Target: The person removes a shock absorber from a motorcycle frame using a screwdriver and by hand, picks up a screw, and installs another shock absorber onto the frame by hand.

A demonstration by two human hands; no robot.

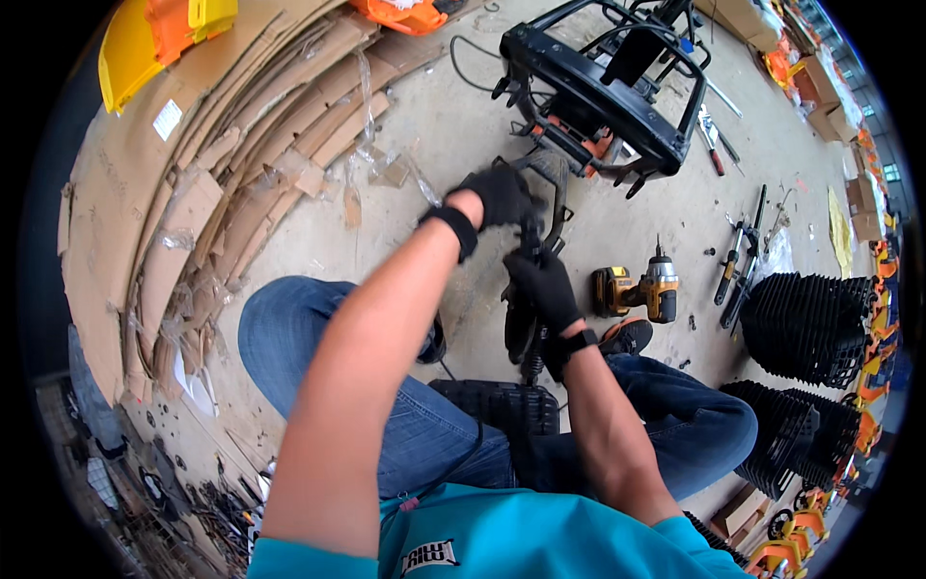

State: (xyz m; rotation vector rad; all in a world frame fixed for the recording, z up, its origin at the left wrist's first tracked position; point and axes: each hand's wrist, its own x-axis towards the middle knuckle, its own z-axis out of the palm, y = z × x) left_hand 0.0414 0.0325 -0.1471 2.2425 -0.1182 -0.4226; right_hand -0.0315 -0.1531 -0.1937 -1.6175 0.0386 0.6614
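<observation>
I sit with my legs either side of a dark metal vehicle frame on the floor. My left hand [494,196], in a black glove, is curled at the frame's front tubing and slightly blurred; what its fingers hold is hidden. Just nearer, my gloved right hand [543,288] is closed around a slim black part that rises toward the left hand, its kind unclear. Beyond both hands stands a black tubular rack [603,87] with orange parts beneath it. A coil spring [532,365] runs below the right hand toward a knobbly black tyre [494,405] between my legs.
A yellow-and-black cordless drill [639,289] stands on the floor to the right. Past it lie hand tools [743,256] and stacked black plastic grilles [805,323]. Flattened cardboard [222,183] is piled along the left, with yellow and orange panels [164,43] on top.
</observation>
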